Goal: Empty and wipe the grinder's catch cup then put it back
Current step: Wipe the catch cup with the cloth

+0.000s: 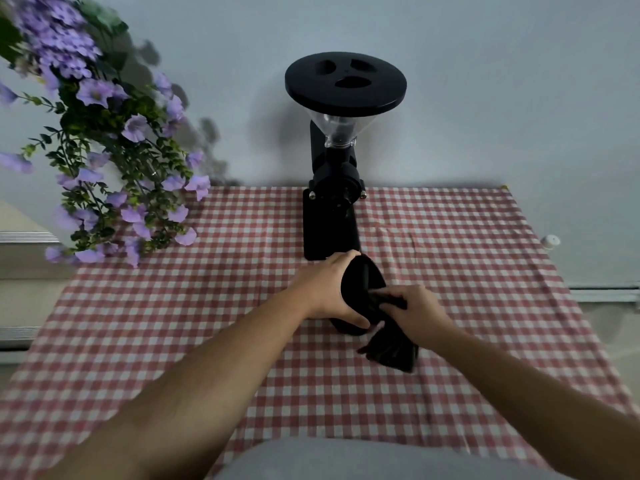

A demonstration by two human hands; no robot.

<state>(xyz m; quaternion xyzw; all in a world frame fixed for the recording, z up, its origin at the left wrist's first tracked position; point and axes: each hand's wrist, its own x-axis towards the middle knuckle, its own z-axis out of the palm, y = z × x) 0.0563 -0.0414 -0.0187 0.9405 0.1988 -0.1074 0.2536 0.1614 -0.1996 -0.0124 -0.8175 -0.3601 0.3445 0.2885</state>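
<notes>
Tilting the black catch cup [360, 289], left hand [325, 289] grips it, right hand [415, 306] clamps a dark cloth [391, 348]

Table covered by a red-and-white checked cloth [450, 258], bearing a black coffee grinder [334, 188] with clear funnel and round black lid at the far edge against the wall, purple artificial flowers [114, 168] overhanging the far-left corner, cloth creased.

I'm at home, I think: my surface [450, 237] wears a red-checked cloth, purple flowers [104, 150] trail left of the coffee grinder [337, 161] (a domestic one), a plain wall behind the grinder.
</notes>
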